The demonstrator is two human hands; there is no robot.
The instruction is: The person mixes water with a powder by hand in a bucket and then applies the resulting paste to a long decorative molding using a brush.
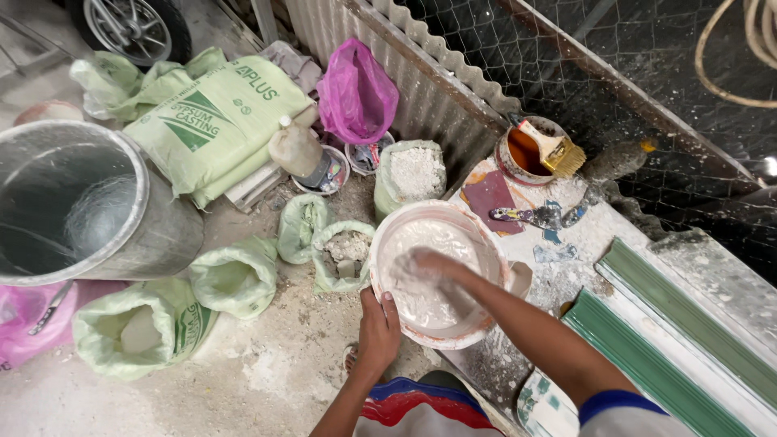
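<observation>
Mixing step: left hand [379, 330] fingers clamp bowl [477, 243] rim at 7 o'clock; right hand [429, 265] in white paste [421, 303], fingers blurred, cannot tell; next needs thorough kneading.

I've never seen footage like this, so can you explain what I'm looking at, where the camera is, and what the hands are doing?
The camera sits on a person's head and looks down at their own two bare hands. The left hand grips the rim of a white bowl of pale paste. The right hand is inside it, coated white and blurred. The bowl rests at the edge of a spattered workbench beside a paintbrush on a tin and green moulds. On the floor lie open sacks of powder and a metal drum.
</observation>
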